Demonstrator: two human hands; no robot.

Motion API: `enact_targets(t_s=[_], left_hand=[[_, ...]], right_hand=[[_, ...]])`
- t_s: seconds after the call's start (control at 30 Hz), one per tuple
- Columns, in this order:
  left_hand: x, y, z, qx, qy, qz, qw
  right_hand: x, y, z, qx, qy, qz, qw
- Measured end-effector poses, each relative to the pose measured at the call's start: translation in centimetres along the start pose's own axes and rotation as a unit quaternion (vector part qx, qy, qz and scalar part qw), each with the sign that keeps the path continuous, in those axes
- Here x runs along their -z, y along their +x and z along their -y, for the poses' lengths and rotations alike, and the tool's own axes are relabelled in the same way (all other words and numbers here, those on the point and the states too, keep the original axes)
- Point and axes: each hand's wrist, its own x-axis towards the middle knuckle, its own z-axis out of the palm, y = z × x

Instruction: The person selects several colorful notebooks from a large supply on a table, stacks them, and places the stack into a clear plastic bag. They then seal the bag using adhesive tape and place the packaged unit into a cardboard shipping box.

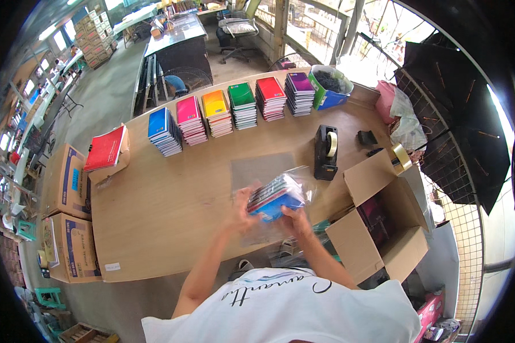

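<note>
Above the near middle of the table, a small stack of notebooks (276, 197) with a blue cover on the outside is held between my two hands. A clear plastic bag (306, 182) wraps it and sticks out past its far right end. My left hand (243, 204) grips the left end of the stack. With thumb and fingers, my right hand (294, 220) holds its near right side. Beneath them lies a grey mat (257, 166) on the tabletop. Right of the stack stands a black tape dispenser (325, 163) with a roll of clear tape.
Along the table's (160, 217) far edge stand several notebook stacks, among them a blue stack (165, 131) and a purple stack (299, 94). A tub (333, 103) ends the row. An open carton (403, 254) sits at right; closed cartons (77, 246) flank the left edge.
</note>
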Motion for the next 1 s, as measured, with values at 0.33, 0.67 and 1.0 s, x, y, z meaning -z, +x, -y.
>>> enact_targets(t_s=[0.33,0.67,1.0], left_hand=[[1.0,-1.6,-0.5,0.009,0.018,-0.039,0.999],[6.9,4.0,-6.1,-0.165,0.29,0.173,0.926],[-3.3,-0.8,2.7,0.059,-0.338,0.019,0.939]], right_hand=[[-1.8,0.4,8.7,0.125,-0.581,0.117,0.796],[-5.8,4.1,14.9,0.222,-0.773,0.229,0.549],[3.1,0.5,0.3,0.07,-0.269,0.083,0.957]])
